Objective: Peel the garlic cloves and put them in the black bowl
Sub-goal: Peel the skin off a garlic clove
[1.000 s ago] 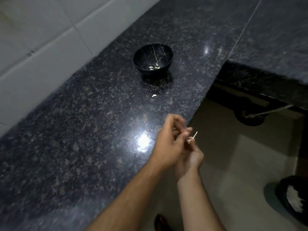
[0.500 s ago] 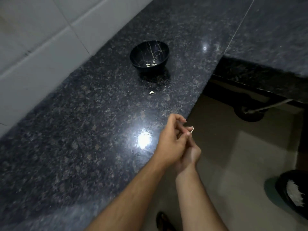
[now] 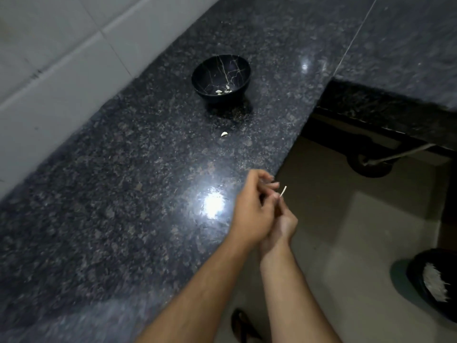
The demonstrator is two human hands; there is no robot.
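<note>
Your hands are together just past the front edge of the tabletop (image 3: 123, 194), out over the floor (image 3: 346, 231). Your left hand (image 3: 252, 209) lies over your right hand (image 3: 282, 226), fingers curled inward. A thin pale sliver (image 3: 283, 191) sticks up from between the fingertips; it looks like garlic skin, but which hand pinches it, and whether a clove sits inside the grip, you cannot tell from here. One loose garlic clove (image 3: 224, 134) lies on the tabletop, between your hands and the black bowl (image 3: 221, 78). The bowl stands farther back, nearer the tiled wall (image 3: 61, 58), with a few small pale cloves (image 3: 222, 90) at its bottom. A dark bin (image 3: 435, 280) stands on the floor at the right.
</note>
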